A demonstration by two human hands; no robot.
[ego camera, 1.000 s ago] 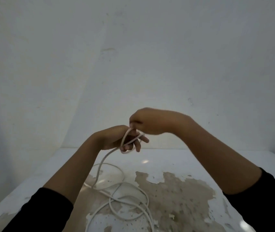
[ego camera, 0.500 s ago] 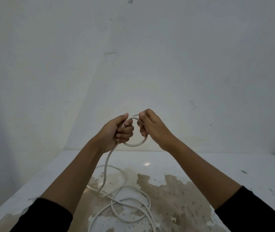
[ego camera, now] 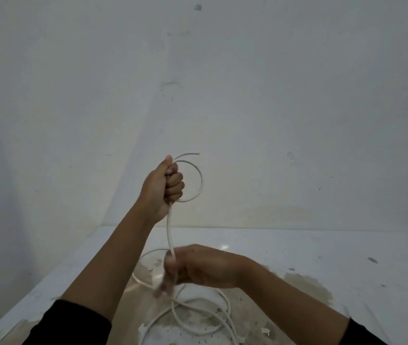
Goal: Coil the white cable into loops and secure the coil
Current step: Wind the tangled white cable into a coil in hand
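Observation:
My left hand is raised in a fist, shut on the white cable. One small loop curls out to the right of the fist, and the cable's free end pokes out above it. From the fist the cable hangs straight down into my right hand, which is lower, blurred, and closed around it. Below that hand the cable lies in loose tangled loops on the table.
The white table has worn, stained patches where the paint has peeled. A plain white wall stands close behind it. Both my forearms are bare, with black sleeves near the bottom edge.
My right hand has let go of the small loop and dropped down along the cable to grip it lower. My left hand has risen, keeping the loop.

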